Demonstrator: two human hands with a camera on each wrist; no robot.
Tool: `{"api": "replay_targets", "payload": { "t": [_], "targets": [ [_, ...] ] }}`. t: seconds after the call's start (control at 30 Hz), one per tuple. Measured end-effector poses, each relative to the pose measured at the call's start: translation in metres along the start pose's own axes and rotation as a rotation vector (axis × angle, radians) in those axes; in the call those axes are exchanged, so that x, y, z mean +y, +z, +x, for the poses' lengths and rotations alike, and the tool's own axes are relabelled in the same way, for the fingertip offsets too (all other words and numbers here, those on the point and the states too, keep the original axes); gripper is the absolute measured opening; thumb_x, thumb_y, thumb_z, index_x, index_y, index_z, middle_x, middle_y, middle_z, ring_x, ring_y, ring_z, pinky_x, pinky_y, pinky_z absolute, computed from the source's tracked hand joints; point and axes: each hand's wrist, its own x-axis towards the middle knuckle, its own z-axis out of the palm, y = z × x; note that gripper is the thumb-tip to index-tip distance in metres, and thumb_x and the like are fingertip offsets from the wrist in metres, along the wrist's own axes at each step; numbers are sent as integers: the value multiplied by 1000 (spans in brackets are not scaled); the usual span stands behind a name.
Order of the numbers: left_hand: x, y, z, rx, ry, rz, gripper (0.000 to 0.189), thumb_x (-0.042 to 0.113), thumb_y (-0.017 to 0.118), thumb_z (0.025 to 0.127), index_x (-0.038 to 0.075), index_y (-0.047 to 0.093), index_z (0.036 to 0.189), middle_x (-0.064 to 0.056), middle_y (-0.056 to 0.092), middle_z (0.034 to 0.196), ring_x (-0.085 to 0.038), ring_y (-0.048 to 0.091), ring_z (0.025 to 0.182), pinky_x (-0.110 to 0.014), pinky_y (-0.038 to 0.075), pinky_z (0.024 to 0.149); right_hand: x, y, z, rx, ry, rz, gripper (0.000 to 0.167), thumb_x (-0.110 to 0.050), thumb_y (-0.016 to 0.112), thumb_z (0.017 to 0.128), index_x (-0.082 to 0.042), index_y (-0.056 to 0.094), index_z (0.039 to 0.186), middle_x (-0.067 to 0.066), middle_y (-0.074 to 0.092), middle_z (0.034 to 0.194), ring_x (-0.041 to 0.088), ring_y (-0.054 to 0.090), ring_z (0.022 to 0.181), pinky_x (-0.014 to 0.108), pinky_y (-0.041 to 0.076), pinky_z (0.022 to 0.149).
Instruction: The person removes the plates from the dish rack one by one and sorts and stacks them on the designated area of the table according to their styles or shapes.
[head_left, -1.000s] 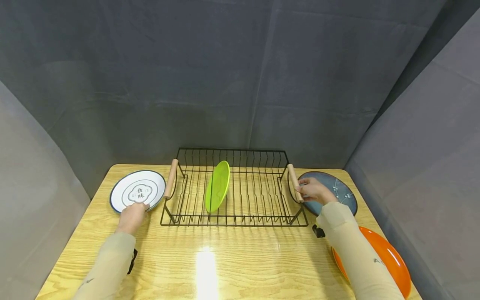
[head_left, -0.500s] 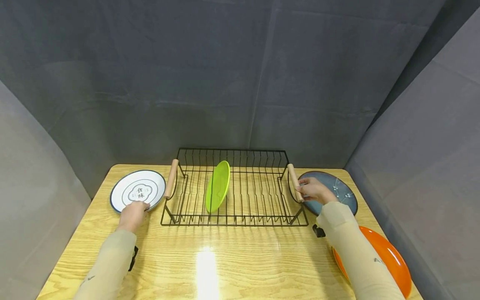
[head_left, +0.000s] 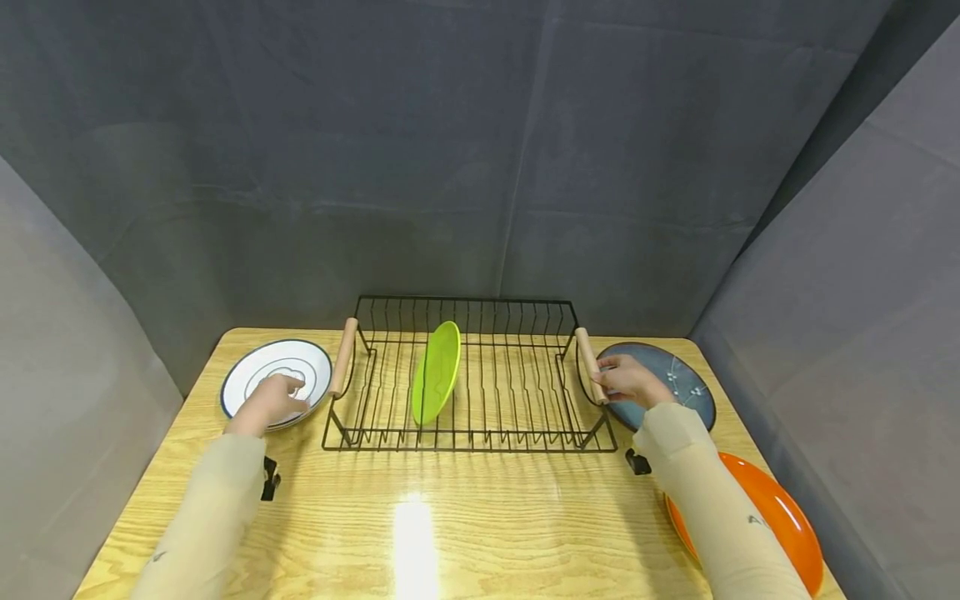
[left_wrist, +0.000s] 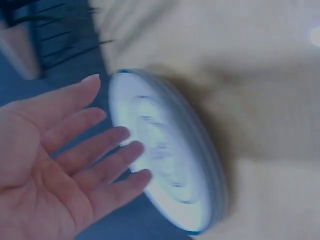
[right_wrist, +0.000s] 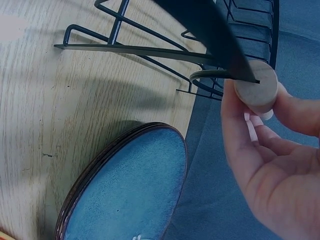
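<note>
My left hand [head_left: 267,402] hovers over a white plate [head_left: 255,367] with a dark blue rim. In the left wrist view its fingers are spread and hold nothing; that view is blurred, and layered rims suggest stacked plates. On the right, my right hand [head_left: 626,381] grips the wooden handle [right_wrist: 257,87] of a black wire dish rack [head_left: 468,451], thumb on one side and fingers on the other. A green plate [head_left: 438,375] stands on edge in the rack's left half. Beside the right hand lie dark blue plates [right_wrist: 135,185] with a white flower pattern.
An orange plate [head_left: 780,517] lies at the front right, partly under the right sleeve. The rack's other wooden handle [head_left: 342,358] stands close to the white plate. Grey cloth [head_left: 450,167] hangs behind and along both sides of the wooden table [head_left: 510,517].
My left hand has lifted from the white plate's near edge, moved slightly forward over it and opened its fingers. The right hand and the rack have stayed in place.
</note>
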Motion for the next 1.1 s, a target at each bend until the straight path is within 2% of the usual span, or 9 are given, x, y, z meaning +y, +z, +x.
{"api": "replay_targets", "payload": {
  "t": [0.13, 0.27, 0.4, 0.5, 0.7, 0.87, 0.9, 1.0, 1.1],
  "targets": [
    [23, -24, 0, 19, -11, -41, 48, 16, 60, 85, -14, 49, 121, -36, 50, 116, -46, 52, 102, -49, 47, 82, 0, 0, 0, 0, 2, -4, 50, -12, 44, 96, 9, 25, 138, 19, 47, 107, 22, 51, 84, 46, 47, 84],
    [47, -44, -3, 97, -33, -100, 46, 16, 53, 89, -14, 48, 123, -35, 52, 115, -44, 55, 99, -47, 49, 78, -1, 0, -1, 1, 4, -8, 51, -13, 44, 97, 8, 25, 138, 19, 47, 107, 22, 51, 84, 45, 47, 84],
    [71, -53, -5, 176, -34, -182, 45, 17, 51, 90, -13, 48, 124, -34, 52, 117, -43, 54, 99, -45, 49, 76, -2, 0, -2, -1, 5, -5, 51, -13, 44, 97, 9, 25, 138, 19, 47, 107, 22, 51, 84, 43, 48, 82],
    [89, -54, -5, 157, -24, -258, 46, 20, 49, 92, -10, 47, 127, -32, 49, 122, -41, 53, 102, -41, 51, 73, -2, 0, -2, 4, 6, -3, 50, -12, 44, 96, 9, 25, 138, 18, 49, 105, 22, 52, 85, 43, 49, 81],
    [126, -43, 0, 64, 7, -359, 49, 26, 52, 93, -3, 46, 132, -26, 46, 129, -39, 45, 115, -47, 47, 88, -2, 1, -2, 7, -2, -9, 50, -12, 45, 96, 9, 26, 137, 19, 49, 106, 22, 53, 86, 41, 50, 80],
    [154, -23, 7, 85, 41, -318, 46, 26, 59, 89, -2, 54, 125, -23, 53, 122, -38, 44, 115, -42, 49, 82, -1, 0, -1, 4, -3, -13, 50, -12, 44, 96, 9, 26, 137, 18, 49, 105, 21, 52, 83, 41, 50, 80],
    [158, -19, 9, 87, 42, -309, 45, 25, 60, 88, -2, 55, 123, -22, 54, 120, -37, 46, 114, -41, 46, 88, -1, 0, -2, 3, -3, -11, 50, -12, 44, 96, 9, 25, 138, 18, 49, 105, 21, 52, 83, 41, 50, 80],
    [170, -6, 16, 66, 39, -275, 45, 24, 60, 88, -3, 55, 123, -22, 55, 121, -35, 49, 110, -41, 47, 88, -2, 1, -3, 3, 0, -2, 50, -11, 44, 96, 9, 25, 138, 18, 49, 104, 21, 52, 83, 41, 50, 80],
    [179, 6, 21, 21, 23, -302, 47, 23, 61, 87, -3, 53, 125, -21, 52, 126, -30, 58, 95, -38, 50, 81, -4, 1, -4, 0, 1, -2, 50, -11, 44, 96, 9, 25, 138, 17, 49, 104, 21, 53, 83, 40, 51, 79]
  ]
}}
